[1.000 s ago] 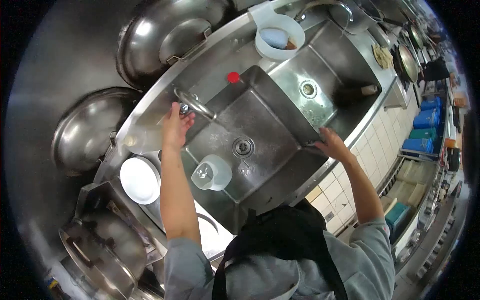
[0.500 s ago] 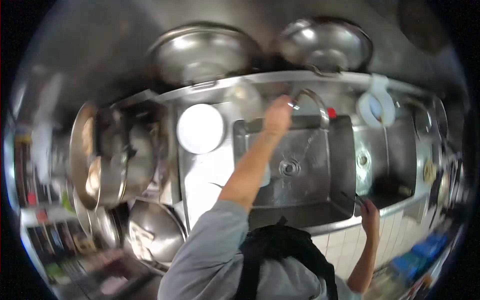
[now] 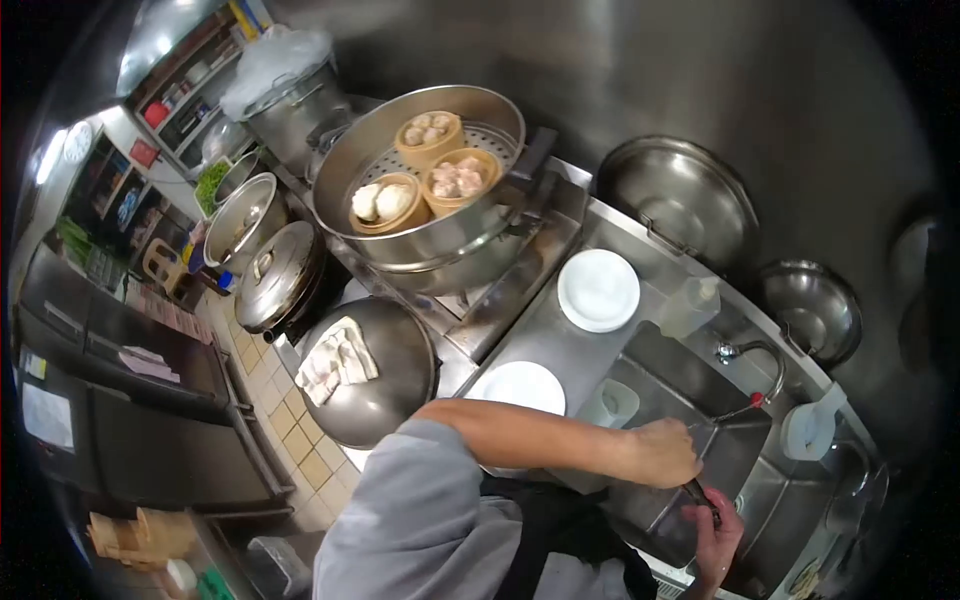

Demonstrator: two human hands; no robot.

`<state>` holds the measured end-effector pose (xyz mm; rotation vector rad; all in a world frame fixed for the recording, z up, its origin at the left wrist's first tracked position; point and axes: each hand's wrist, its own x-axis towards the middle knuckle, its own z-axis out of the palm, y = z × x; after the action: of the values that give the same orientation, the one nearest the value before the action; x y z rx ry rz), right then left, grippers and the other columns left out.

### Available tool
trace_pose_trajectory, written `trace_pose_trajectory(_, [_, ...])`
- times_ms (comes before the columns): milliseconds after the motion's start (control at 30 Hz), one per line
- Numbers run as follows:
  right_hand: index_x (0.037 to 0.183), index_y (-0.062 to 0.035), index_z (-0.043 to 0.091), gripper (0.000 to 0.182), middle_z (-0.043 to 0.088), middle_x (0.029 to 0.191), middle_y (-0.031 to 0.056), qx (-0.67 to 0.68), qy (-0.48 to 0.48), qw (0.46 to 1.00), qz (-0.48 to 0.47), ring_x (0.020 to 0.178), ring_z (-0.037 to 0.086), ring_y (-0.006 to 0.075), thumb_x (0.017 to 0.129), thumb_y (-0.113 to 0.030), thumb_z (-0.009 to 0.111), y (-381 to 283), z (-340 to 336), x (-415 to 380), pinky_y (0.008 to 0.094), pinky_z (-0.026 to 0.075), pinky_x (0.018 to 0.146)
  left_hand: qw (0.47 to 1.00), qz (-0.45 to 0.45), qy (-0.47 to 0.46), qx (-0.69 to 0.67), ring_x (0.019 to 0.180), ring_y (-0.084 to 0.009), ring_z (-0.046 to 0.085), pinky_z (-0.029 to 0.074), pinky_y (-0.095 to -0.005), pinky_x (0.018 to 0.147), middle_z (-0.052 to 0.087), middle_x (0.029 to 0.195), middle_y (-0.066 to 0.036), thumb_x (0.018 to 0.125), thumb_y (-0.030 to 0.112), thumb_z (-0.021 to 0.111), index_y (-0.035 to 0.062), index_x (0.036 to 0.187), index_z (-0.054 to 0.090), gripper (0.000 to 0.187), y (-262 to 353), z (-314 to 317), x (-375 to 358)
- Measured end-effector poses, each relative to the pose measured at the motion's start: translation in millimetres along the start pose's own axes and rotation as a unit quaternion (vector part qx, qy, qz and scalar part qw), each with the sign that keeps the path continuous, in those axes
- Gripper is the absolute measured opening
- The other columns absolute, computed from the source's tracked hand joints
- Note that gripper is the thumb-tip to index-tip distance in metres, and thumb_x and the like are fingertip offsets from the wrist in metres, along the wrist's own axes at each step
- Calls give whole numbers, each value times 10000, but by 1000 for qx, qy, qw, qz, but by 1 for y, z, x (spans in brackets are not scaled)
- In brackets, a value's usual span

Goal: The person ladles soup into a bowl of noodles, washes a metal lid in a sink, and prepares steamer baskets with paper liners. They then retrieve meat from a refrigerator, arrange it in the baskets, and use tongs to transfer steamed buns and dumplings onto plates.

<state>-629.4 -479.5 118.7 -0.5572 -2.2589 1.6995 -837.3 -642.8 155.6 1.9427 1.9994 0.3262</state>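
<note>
My left hand [image 3: 660, 455] is closed in a fist over the upper end of a slim dark tool [image 3: 700, 491]. The fingers of my right hand [image 3: 715, 535] grip the same tool lower down, and its exact kind is hidden between my hands. Both hands are over the steel sink [image 3: 655, 500], close to its front edge. Beyond them a curved faucet [image 3: 765, 358] with a red piece near its spout arches over the basin. A translucent container [image 3: 609, 405] stands at the sink's left side, partly behind my left forearm.
White plates [image 3: 598, 290] sit on the steel counter, with another white plate [image 3: 518, 387] nearer me. Left of them, a large steamer [image 3: 430, 255] holds bamboo baskets of dumplings and buns [image 3: 384, 200]. A cloth [image 3: 338, 362] lies on a domed lid [image 3: 390, 400].
The view has swung left, bringing the steamer fully into sight. My left hand has left the faucet and come to the dark tool in my right hand.
</note>
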Motion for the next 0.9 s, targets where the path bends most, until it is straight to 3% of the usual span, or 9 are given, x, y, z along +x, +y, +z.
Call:
trace_pose_trajectory(67, [1246,57,610,310,728,920,116,-64,-166,984,11,845,707,160,958,-58,619,-45,27,20,282,575,719,991,2,82,108,670,-287,728,548,-419,577,717,725,-86,877,218,575,48,909,681,203,0,3,-33])
trace_pose_trajectory(133, [1238,46,608,318,724,952,125,-146,-226,962,-44,788,713,208,931,-36,620,-79,57,38,319,564,680,987,6,120,107,689,-298,732,555,-412,589,718,740,-105,860,212,606,38,898,680,192,5,-8,-67])
trace_pose_trajectory(200, [1290,7,571,363,676,1019,195,-317,-388,857,-119,875,674,314,966,-148,629,-116,84,59,400,540,742,986,-132,98,41,857,-297,732,564,-418,725,731,892,-133,826,214,662,29,916,651,206,9,-31,-104])
trace_pose_trajectory(267, [1296,-7,565,381,666,1009,199,-338,-349,855,-183,877,663,352,951,-151,641,-154,114,73,422,531,729,969,-147,199,2,1132,-316,652,498,-443,974,687,1154,-177,762,270,751,24,1076,642,413,5,-69,-167])
trace_pose_trajectory(333, [1315,-27,549,419,663,992,198,-381,-293,836,-264,867,657,388,931,-155,662,-201,145,91,449,521,714,907,-132,372,151,1312,-326,523,356,-472,1135,599,1328,-185,706,378,813,60,1261,599,675,5,-97,-243])
trace_pose_trajectory(400, [1324,-37,542,434,665,957,183,-415,-255,808,-332,831,659,380,924,-148,669,-250,174,113,454,518,705,895,-161,403,105,1294,-350,545,346,-470,1153,547,1408,-182,758,415,798,86,1381,527,754,0,-93,-313])
trace_pose_trajectory(533, [1282,-41,563,370,651,895,158,-434,-227,750,-444,790,644,361,942,-160,644,-343,251,152,459,506,682,855,-241,458,37,1126,-319,642,516,-429,962,606,1327,-186,779,411,833,50,1227,642,606,-6,-53,-418])
trace_pose_trajectory(733, [1063,-29,616,222,666,861,195,-471,-241,664,-529,806,657,390,964,-228,601,-395,401,235,492,508,684,784,-288,541,-99,908,-287,699,561,-361,772,695,1164,-159,695,316,907,13,1034,712,495,-12,6,-481])
trace_pose_trajectory(900, [955,-39,678,258,689,822,201,-596,-245,603,-470,820,670,404,957,-288,613,-403,483,294,503,530,724,732,-345,577,-115,875,-288,707,560,-347,755,723,1094,-163,654,246,930,0,1006,719,478,-25,34,-505])
